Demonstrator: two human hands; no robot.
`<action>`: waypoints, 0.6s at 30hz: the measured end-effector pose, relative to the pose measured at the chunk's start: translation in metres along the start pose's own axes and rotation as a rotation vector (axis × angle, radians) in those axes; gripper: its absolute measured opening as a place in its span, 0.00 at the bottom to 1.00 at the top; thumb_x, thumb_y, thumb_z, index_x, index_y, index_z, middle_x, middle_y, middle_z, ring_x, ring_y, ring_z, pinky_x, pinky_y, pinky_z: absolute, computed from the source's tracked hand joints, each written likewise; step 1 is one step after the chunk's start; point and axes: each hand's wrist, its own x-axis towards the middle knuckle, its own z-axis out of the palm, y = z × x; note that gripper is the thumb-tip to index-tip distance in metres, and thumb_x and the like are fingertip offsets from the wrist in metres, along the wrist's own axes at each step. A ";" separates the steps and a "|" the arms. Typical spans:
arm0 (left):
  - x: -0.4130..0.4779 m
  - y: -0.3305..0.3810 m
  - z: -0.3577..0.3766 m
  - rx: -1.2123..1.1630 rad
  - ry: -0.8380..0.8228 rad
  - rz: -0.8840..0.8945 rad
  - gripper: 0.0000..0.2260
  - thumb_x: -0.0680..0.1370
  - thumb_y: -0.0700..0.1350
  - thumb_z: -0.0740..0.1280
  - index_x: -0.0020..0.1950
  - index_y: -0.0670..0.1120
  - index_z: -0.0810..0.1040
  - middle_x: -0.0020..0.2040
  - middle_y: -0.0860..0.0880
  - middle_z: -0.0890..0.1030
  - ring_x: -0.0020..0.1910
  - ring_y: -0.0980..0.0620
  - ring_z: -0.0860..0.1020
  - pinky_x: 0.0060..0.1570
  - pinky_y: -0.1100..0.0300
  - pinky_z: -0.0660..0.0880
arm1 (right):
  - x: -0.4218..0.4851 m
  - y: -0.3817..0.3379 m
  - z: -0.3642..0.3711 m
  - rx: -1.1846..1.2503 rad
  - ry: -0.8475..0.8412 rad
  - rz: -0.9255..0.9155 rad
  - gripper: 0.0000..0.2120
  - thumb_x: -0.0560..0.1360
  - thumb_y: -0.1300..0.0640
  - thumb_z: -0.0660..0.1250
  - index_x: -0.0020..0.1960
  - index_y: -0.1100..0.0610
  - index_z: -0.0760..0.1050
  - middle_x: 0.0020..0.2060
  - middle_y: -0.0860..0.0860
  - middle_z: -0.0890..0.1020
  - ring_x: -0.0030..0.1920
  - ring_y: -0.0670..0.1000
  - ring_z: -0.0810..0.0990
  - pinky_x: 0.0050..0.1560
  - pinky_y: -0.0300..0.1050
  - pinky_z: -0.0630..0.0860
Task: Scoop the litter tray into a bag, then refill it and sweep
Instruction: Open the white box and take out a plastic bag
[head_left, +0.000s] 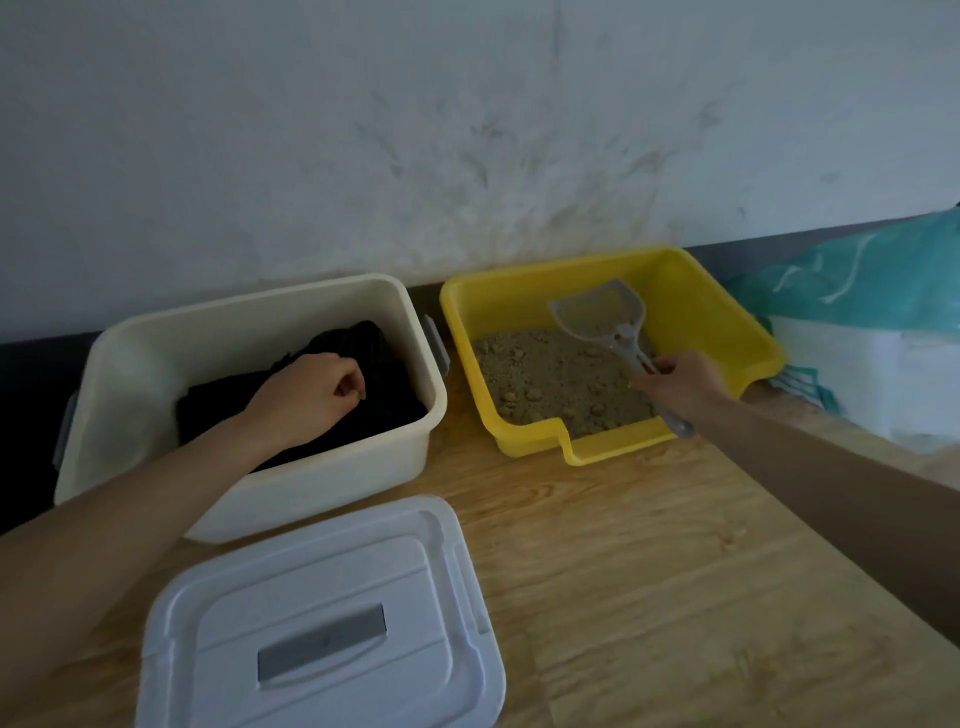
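Gripping scoop (597, 312) by its handle with right hand (680, 382), above litter (545, 379) in yellow tray (696, 296) on floor (623, 545) beside wall (415, 130). Clutching black bag (374, 348) inside cream bin (150, 364) with left hand (311, 389), just left of tray.

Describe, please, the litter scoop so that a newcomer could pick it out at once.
Against the wall stand two tubs; take the yellow litter tray, right of the white bin holding a black bag. Its handle pinched by the right hand, the scoop leans over the brown litter: grey, translucent plastic, the only tool in the tray.
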 end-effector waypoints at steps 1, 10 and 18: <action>0.000 0.000 0.001 -0.004 -0.005 -0.005 0.04 0.77 0.43 0.65 0.46 0.52 0.78 0.45 0.54 0.76 0.44 0.55 0.76 0.45 0.57 0.73 | -0.001 0.001 0.001 0.000 -0.010 0.010 0.14 0.76 0.54 0.69 0.34 0.58 0.73 0.27 0.54 0.71 0.30 0.51 0.70 0.28 0.42 0.59; 0.008 0.009 0.009 -0.006 -0.015 0.026 0.04 0.77 0.44 0.65 0.46 0.52 0.77 0.46 0.54 0.76 0.45 0.55 0.75 0.46 0.57 0.74 | -0.003 0.007 0.019 0.030 -0.067 0.027 0.08 0.77 0.56 0.67 0.45 0.61 0.77 0.31 0.52 0.73 0.30 0.48 0.69 0.28 0.41 0.62; 0.004 0.007 0.010 -0.018 -0.035 0.015 0.04 0.77 0.43 0.65 0.47 0.51 0.78 0.46 0.54 0.75 0.45 0.55 0.75 0.49 0.55 0.75 | 0.002 0.008 0.036 -0.063 -0.063 0.090 0.16 0.77 0.55 0.67 0.34 0.60 0.68 0.27 0.52 0.67 0.27 0.50 0.64 0.26 0.42 0.59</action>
